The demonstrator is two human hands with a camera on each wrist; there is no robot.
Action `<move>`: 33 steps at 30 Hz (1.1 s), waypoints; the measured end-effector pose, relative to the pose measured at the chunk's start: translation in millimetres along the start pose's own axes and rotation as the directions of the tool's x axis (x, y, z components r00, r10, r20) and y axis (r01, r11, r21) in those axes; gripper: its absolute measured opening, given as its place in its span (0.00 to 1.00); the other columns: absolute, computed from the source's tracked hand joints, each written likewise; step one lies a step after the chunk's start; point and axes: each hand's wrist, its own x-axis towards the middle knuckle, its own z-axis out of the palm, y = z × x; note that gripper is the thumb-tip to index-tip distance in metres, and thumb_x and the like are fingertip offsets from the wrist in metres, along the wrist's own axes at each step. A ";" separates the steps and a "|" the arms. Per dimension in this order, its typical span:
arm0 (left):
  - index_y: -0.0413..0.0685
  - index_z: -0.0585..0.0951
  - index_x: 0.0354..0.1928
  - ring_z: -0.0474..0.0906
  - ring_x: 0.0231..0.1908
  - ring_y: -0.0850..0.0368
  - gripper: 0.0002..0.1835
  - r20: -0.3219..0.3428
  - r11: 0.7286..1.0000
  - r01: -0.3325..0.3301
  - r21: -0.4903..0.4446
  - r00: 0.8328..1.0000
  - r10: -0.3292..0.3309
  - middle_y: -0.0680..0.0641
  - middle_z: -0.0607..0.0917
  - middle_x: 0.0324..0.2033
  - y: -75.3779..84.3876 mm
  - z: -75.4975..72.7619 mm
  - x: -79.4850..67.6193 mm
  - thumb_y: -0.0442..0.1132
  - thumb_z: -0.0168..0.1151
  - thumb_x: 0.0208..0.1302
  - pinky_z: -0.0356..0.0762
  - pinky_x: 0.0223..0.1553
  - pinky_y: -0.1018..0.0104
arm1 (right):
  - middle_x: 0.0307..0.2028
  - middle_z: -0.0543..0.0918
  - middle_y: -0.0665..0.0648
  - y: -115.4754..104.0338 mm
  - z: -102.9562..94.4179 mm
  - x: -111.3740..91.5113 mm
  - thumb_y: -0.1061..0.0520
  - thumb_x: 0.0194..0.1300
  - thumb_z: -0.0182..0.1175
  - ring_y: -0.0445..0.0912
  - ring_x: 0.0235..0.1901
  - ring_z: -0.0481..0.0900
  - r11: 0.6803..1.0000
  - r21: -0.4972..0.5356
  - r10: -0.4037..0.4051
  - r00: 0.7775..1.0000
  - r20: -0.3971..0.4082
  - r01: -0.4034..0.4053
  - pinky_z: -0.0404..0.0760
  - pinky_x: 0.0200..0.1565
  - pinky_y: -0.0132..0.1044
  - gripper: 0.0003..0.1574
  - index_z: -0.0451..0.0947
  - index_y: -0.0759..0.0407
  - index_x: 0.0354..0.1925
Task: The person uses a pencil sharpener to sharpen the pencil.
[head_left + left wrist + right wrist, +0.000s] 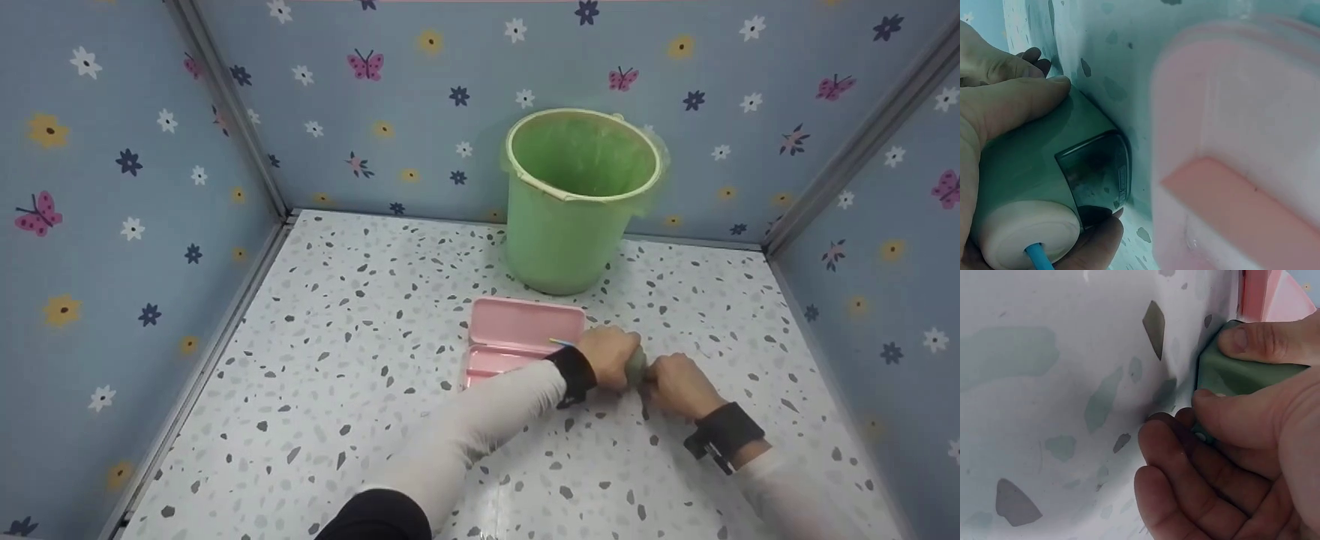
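Observation:
A green crank pencil sharpener (1033, 132) with a dark clear shavings window lies on its side on the table. My left hand (611, 354) grips its body, thumb along the upper face in the left wrist view. From the sharpener's pale round front comes a blue pencil (1040, 259); in the head view its yellow-tipped end shows beyond the left hand. My right hand (681, 386) is at the sharpener's opposite end, thumb and curled fingers pinching the small green crank handle (1202, 435), which they mostly hide.
Just left of the hands an open pink pencil case (525, 322) lies on the speckled table (337, 360), its lid toward the back. A green bucket (566, 244) with a pale rim stands behind it. Flower-patterned walls (420, 97) enclose the table at the back and both sides.

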 end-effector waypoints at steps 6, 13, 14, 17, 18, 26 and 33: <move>0.57 0.84 0.54 0.85 0.37 0.56 0.26 0.021 1.000 0.003 -0.019 1.000 -0.003 0.52 0.90 0.41 1.8 3.0 2.4 0.48 0.83 0.53 0.88 0.41 0.62 | 0.18 0.83 0.51 -2.5 -3.5 -3.9 0.67 0.56 0.72 0.43 0.18 0.72 0.999 0.013 0.032 0.998 0.051 -0.033 0.72 0.22 0.37 0.08 0.88 0.57 0.24; 0.57 0.85 0.53 0.85 0.37 0.57 0.24 0.025 1.000 0.001 -0.009 1.000 -0.001 0.53 0.90 0.40 3.1 0.1 0.9 0.46 0.82 0.53 0.87 0.40 0.63 | 0.15 0.80 0.49 -5.9 -6.8 -6.8 0.68 0.58 0.71 0.41 0.15 0.71 1.000 0.026 0.000 0.998 0.057 -0.002 0.70 0.19 0.35 0.11 0.86 0.56 0.22; 0.57 0.85 0.53 0.85 0.37 0.57 0.24 0.024 1.000 0.003 -0.012 1.000 -0.003 0.53 0.89 0.40 2.8 -0.6 0.6 0.46 0.82 0.53 0.87 0.40 0.64 | 0.15 0.79 0.48 -6.4 -7.5 -6.9 0.67 0.59 0.71 0.40 0.15 0.71 1.000 0.016 -0.012 0.999 0.050 0.011 0.69 0.20 0.35 0.12 0.86 0.56 0.22; 0.59 0.85 0.52 0.84 0.37 0.58 0.23 0.025 1.000 0.010 -0.029 1.000 -0.009 0.54 0.89 0.39 1.9 -2.2 0.3 0.44 0.81 0.53 0.85 0.40 0.65 | 0.15 0.78 0.48 -7.5 -9.6 -6.8 0.66 0.60 0.72 0.40 0.16 0.69 0.999 -0.002 -0.032 0.999 0.038 0.032 0.68 0.21 0.35 0.13 0.86 0.55 0.21; 0.60 0.85 0.52 0.84 0.37 0.58 0.23 0.026 0.999 0.011 -0.034 1.000 -0.010 0.55 0.89 0.38 1.6 -2.5 0.5 0.44 0.81 0.53 0.85 0.40 0.65 | 0.15 0.78 0.48 -8.1 -10.7 -7.0 0.67 0.60 0.72 0.40 0.16 0.69 0.999 -0.004 -0.032 0.999 0.038 0.032 0.68 0.21 0.35 0.12 0.86 0.55 0.22; 0.58 0.86 0.50 0.84 0.35 0.57 0.20 0.004 1.000 -0.010 -0.016 1.000 0.010 0.53 0.90 0.38 3.9 -0.2 2.0 0.46 0.80 0.54 0.86 0.38 0.62 | 0.15 0.79 0.47 -9.4 -19.1 -12.0 0.68 0.55 0.73 0.39 0.16 0.70 0.999 -0.008 -0.034 0.998 0.061 0.034 0.70 0.21 0.34 0.14 0.85 0.53 0.20; 0.59 0.86 0.52 0.83 0.35 0.58 0.23 0.005 1.000 0.016 -0.016 1.000 -0.016 0.54 0.89 0.37 1.1 -3.6 0.0 0.47 0.82 0.52 0.85 0.38 0.62 | 0.14 0.78 0.42 -6.2 -23.6 -10.7 0.67 0.57 0.72 0.34 0.16 0.67 0.994 0.021 -0.110 0.992 0.063 0.109 0.69 0.21 0.31 0.15 0.85 0.52 0.19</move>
